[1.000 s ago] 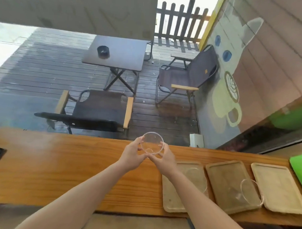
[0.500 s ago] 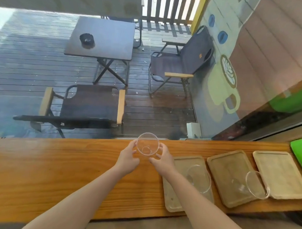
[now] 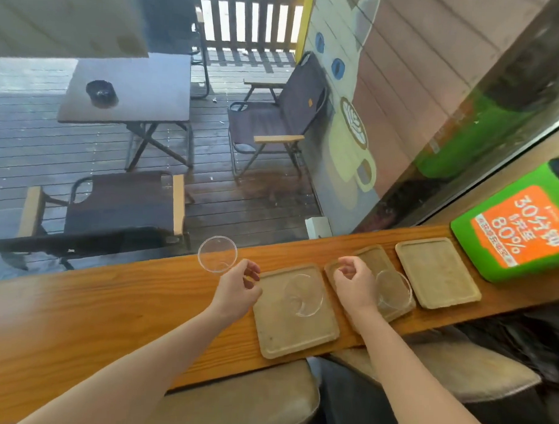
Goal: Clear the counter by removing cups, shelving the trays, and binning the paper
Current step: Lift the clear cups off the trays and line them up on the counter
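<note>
Head view: left hand (image 3: 237, 289) grasps a clear cup (image 3: 217, 254) above the bench (image 3: 110, 304); right hand (image 3: 355, 284), loosely curled and empty, hovers over trays (image 3: 296, 336), another cup (image 3: 394, 290) beside it.

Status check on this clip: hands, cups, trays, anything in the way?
Left hand holds clear cup. Right hand empty, near cup on middle tray. Another cup on near tray. Nothing blocking.

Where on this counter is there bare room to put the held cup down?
The wooden counter is bare left of the left hand, which holds the clear cup. The far-right tray is also bare. It is crowded in the middle: two trays with cups, plus the right hand.
</note>
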A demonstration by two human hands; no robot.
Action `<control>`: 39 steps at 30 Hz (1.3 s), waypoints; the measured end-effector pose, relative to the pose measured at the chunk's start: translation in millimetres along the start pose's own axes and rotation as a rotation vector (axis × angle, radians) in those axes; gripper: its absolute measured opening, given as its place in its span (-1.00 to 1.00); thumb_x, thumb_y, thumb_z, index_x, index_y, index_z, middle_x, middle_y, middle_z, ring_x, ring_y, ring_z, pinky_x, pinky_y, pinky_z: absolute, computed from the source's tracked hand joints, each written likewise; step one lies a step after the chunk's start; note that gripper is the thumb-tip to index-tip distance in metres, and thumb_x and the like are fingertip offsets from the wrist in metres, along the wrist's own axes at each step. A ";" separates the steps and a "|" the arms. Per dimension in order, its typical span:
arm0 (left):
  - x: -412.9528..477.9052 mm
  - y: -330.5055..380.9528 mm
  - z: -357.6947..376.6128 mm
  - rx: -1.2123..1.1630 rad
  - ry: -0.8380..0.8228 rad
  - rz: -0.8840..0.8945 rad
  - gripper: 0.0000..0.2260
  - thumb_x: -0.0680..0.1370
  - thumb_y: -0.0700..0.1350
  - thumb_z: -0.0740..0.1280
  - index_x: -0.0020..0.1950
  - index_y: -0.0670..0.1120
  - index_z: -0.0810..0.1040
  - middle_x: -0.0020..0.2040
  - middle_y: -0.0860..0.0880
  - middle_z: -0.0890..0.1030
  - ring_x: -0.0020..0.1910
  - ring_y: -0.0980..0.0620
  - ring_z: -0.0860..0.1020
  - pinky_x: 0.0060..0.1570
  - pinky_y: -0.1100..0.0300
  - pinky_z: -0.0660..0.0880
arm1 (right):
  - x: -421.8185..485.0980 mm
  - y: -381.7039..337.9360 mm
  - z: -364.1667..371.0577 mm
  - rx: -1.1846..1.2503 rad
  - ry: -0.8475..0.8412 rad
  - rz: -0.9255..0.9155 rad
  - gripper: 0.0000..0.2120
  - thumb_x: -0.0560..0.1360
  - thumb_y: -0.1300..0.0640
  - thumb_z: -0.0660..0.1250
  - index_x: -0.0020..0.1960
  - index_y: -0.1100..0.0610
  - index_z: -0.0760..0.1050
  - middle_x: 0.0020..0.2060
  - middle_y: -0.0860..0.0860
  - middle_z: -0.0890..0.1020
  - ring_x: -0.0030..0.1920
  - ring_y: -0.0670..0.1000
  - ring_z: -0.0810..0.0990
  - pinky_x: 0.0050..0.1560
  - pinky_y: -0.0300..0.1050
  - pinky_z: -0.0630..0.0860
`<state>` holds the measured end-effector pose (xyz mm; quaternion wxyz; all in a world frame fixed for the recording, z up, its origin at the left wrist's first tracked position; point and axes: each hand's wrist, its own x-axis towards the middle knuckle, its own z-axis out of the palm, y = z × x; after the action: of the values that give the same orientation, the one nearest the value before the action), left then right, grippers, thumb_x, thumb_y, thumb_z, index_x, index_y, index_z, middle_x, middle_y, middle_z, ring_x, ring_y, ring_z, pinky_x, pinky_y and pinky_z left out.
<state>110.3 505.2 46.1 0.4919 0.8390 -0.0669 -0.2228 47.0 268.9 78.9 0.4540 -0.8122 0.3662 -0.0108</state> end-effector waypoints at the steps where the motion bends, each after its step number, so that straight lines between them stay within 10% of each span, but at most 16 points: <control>1: -0.4 0.8 12.6 0.005 -0.051 -0.027 -0.70 0.44 -0.32 0.40 0.07 0.00 0.50 -0.02 0.04 0.58 -0.14 0.02 0.60 -0.15 0.16 0.62 | 0.8 15.2 -8.5 -0.003 -0.014 0.064 -0.73 0.56 0.23 0.32 0.25 0.06 0.49 -0.01 -0.05 0.57 -0.04 -0.08 0.56 -0.18 -0.19 0.56; 4: 1.8 -1.5 46.7 0.042 -0.158 -0.105 -0.56 0.44 -0.33 0.38 0.25 0.01 0.44 0.14 0.04 0.53 -0.15 0.07 0.62 -0.18 0.17 0.62 | 2.0 55.4 -18.6 -0.021 -0.126 0.207 -0.61 0.52 0.33 0.33 0.30 0.07 0.46 0.06 -0.01 0.56 0.07 0.07 0.59 0.06 0.11 0.65; 12: -1.3 -1.8 89.8 0.004 -0.179 -0.182 -0.37 0.47 -0.28 0.45 0.47 0.02 0.31 0.33 0.07 0.42 -0.16 0.15 0.64 -0.30 0.29 0.56 | 0.7 78.9 11.9 0.044 -0.527 0.165 -0.29 0.43 0.17 0.51 0.46 -0.17 0.30 0.21 -0.19 0.47 0.06 -0.21 0.59 -0.12 -0.28 0.56; 29: 40.7 27.4 55.2 -0.073 0.264 -0.109 -0.47 0.55 -0.25 0.39 0.49 -0.01 0.35 0.26 0.01 0.57 0.03 0.08 0.62 0.01 0.15 0.63 | 56.6 -13.2 59.0 0.108 -0.553 -0.103 -0.36 0.42 0.13 0.53 0.42 -0.07 0.37 0.05 -0.33 0.50 0.04 -0.13 0.66 0.11 0.07 0.65; 33: 54.6 9.4 70.0 -0.062 0.359 -0.157 -0.50 0.58 -0.20 0.36 0.50 0.00 0.34 0.31 0.01 0.53 0.07 0.11 0.59 0.07 0.18 0.59 | 70.9 -8.7 82.4 0.086 -0.592 -0.102 -0.51 0.44 0.10 0.50 0.13 -0.37 0.35 -0.04 -0.43 0.47 -0.07 -0.28 0.63 -0.06 -0.25 0.62; 39: 65.4 -8.4 83.7 -0.063 0.396 -0.245 -0.47 0.60 -0.18 0.33 0.55 -0.02 0.26 0.40 -0.04 0.44 0.13 0.13 0.53 0.18 0.09 0.56 | 80.2 4.5 104.3 0.110 -0.584 -0.090 -0.50 0.47 0.24 0.48 0.23 -0.18 0.37 0.01 -0.34 0.51 -0.17 -0.38 0.60 -0.30 -0.53 0.47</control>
<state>131.0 421.2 -16.0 0.4906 0.8525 0.1402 -0.1136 139.6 295.1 -11.0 0.5825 -0.7705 0.1828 0.1835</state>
